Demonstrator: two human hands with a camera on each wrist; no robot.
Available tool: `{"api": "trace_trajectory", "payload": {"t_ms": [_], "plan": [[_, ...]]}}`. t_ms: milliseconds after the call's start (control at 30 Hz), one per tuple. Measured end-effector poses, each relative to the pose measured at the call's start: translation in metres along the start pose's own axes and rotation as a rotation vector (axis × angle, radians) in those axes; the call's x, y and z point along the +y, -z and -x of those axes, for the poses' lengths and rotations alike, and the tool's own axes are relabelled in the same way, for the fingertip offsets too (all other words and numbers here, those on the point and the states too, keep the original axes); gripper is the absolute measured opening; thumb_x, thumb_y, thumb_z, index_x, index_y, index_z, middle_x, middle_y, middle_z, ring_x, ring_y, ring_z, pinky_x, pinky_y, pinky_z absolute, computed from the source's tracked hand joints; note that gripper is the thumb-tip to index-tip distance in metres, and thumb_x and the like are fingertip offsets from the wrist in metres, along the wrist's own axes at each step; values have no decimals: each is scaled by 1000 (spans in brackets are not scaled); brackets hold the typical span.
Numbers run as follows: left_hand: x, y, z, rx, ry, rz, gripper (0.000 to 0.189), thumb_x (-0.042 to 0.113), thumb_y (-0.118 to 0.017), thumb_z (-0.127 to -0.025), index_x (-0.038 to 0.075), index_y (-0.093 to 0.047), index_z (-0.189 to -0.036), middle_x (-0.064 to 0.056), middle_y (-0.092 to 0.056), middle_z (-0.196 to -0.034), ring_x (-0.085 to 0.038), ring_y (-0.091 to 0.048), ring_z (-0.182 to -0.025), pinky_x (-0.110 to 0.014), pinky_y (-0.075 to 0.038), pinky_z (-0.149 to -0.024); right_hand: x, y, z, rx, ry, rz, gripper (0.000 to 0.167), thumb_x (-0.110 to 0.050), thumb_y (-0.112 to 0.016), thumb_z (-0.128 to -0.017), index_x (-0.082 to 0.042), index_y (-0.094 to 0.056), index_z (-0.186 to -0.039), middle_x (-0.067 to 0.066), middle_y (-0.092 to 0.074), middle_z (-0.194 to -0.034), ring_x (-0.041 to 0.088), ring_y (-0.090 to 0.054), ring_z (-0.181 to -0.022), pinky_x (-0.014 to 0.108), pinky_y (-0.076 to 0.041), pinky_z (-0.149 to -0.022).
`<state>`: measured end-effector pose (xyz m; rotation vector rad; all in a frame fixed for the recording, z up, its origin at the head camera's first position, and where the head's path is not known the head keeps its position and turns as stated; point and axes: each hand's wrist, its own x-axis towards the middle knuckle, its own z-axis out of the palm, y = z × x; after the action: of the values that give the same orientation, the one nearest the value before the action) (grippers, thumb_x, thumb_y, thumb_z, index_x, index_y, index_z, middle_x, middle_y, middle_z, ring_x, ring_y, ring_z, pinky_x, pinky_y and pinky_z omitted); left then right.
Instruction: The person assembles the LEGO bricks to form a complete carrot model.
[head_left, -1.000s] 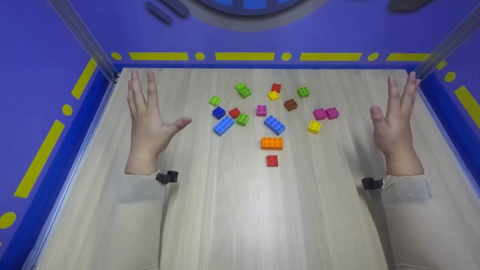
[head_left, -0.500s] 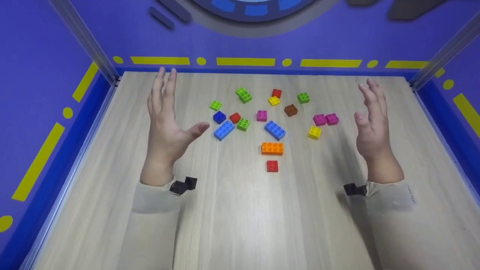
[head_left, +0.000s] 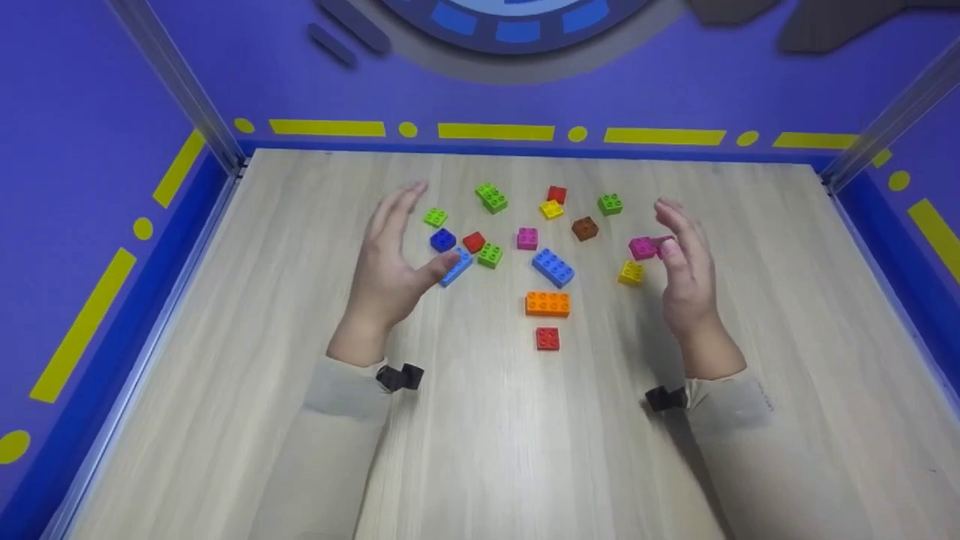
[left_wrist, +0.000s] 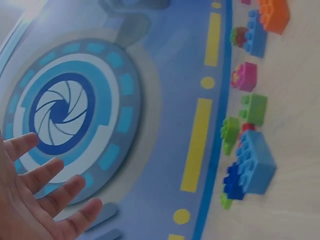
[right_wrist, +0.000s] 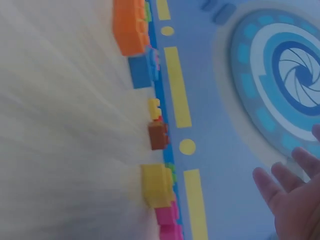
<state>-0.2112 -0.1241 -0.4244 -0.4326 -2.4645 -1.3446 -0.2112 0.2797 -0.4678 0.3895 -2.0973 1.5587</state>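
Note:
My left hand (head_left: 390, 274) is held over the table with fingers spread, its thumb overlapping a light blue brick (head_left: 457, 268) in the head view. A dark blue brick (head_left: 442, 240) lies just beyond that thumb. On the other side my right hand (head_left: 688, 289) hovers with fingers bent slightly inward, holding nothing. Its thumb partly covers one of two magenta bricks (head_left: 642, 248), near a yellow brick (head_left: 631, 273). Between the hands lie an orange brick (head_left: 547, 304), a red brick (head_left: 547, 339), a second light blue brick (head_left: 553, 268) and a pink brick (head_left: 527, 238).
Farther back are green bricks (head_left: 492, 198), a brown brick (head_left: 585, 229) and a small yellow brick (head_left: 551, 209) against a red one (head_left: 557, 194). Blue panels with yellow markings (head_left: 495, 132) enclose the wooden table (head_left: 465, 450) at the back and sides.
Both hands have moved inward from the table's sides toward the bricks, the left to the right and the right to the left. The bricks lie as before; the head view has tilted slightly.

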Motion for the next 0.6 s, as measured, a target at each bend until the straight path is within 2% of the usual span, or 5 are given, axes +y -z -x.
{"api": "trace_trajectory", "payload": {"t_ms": [100, 233, 333, 467, 600], "plan": [[-8, -14, 1, -64, 42, 28, 141, 117, -43, -72, 19, -44, -174, -9, -44, -178, -34, -50, -157, -65, -47, -128, 4, -8, 5, -10, -32, 2, 53, -16, -43, -111, -1, -58, -160, 21, -53, -168, 16, -55, -147, 20, -48, -120], [-19, -31, 4, -131, 89, 67, 139, 116, -44, -73, 19, -46, -173, -8, -48, -175, -37, -55, -153, -62, -52, -124, 9, -16, 11, -27, -94, -9, 54, -19, -41, -113, -1, -58, -160, 21, -55, -165, 14, -59, -141, 20, -54, -112], [-25, -44, 7, -156, 102, 96, 126, 109, -52, -81, 18, -52, -169, -10, -56, -166, -41, -60, -146, -63, -57, -118, 11, -22, 13, -39, -156, -45, 54, -21, -39, -114, 1, -58, -159, 21, -56, -163, 13, -61, -137, 21, -56, -107], [-29, -61, 11, -184, 106, 120, 87, 77, -66, -99, 12, -65, -157, -14, -69, -149, -36, -68, -128, -57, -62, -108, 12, -30, 15, -65, -249, -97, 52, -22, -40, -115, 3, -60, -156, 22, -59, -160, 18, -62, -138, 27, -58, -106], [-32, -76, 17, -246, 120, 178, 57, 44, -78, -104, 7, -71, -147, -15, -74, -141, -27, -73, -106, -45, -65, -94, 13, -39, 24, -114, -359, -119, 46, -18, -46, -117, 2, -60, -156, 23, -60, -160, 33, -59, -140, 31, -60, -103]]}}
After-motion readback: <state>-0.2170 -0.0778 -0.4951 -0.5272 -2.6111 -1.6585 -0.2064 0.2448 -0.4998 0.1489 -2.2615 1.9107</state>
